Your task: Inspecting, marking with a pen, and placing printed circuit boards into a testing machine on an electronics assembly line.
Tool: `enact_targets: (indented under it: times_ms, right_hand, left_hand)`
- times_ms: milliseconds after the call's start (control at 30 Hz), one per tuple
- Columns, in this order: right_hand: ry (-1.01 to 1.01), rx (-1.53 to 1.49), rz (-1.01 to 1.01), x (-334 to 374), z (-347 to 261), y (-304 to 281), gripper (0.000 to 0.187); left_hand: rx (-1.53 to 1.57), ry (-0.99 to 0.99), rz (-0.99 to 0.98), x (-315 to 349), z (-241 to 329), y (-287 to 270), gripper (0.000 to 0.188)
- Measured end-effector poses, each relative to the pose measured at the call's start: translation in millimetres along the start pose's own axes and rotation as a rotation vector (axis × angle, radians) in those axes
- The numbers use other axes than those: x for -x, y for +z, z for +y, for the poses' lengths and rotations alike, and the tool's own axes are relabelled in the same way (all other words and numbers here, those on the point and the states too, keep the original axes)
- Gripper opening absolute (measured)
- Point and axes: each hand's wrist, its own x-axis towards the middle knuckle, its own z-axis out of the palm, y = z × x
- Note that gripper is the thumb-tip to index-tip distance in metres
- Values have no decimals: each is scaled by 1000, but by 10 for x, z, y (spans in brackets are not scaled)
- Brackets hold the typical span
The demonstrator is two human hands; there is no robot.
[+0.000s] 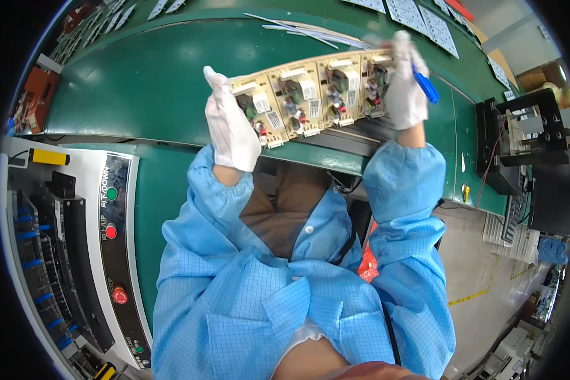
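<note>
A long tan circuit board panel [323, 90] is held tilted above the near edge of the green bench, its component side showing. It is made up of several joined boards carrying transformers, white labels and small coloured parts. My left hand [229, 120], in a white glove, grips the panel's left end with the thumb pointing up. At the right end my gloved right hand [406, 88] holds the panel. A blue pen-like tool [426, 85] sticks out of the right hand; its tip is hidden. The right fingertips are slightly blurred.
Thin white strips [304, 30] lie behind the panel on the green bench [133, 82]. To the left stands a machine with a button panel [115, 240]. A black fixture [510, 136] sits at the right. More circuit boards [418, 19] line the far side.
</note>
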Motion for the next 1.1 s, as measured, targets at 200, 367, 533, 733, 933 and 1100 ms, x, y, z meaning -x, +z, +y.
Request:
enact_targets:
  times_ms: [200,367,533,733,933,1100]
  right_hand:
    - [-10,-353,141,205,-595,92,46]
    - [-178,-169,395,623,-614,710,44]
    - [-166,207,196,391,-572,51,31]
    - [-604,848,-476,309,-585,-42,17]
    - [-462,824,-547,395,-782,22,23]
    - [-302,858,-637,-114,-483,120,24]
  left_hand:
    - [559,-509,-18,-205,308,2,63]
    - [899,-321,-168,35,-35,491,36]
    - [577,351,23,-421,126,101,45]
    - [-563,926,-795,-616,653,-92,32]
    - [-1121,1050,-914,-439,569,-88,41]
    - [-1070,709,-1183,-1084,416,401,55]
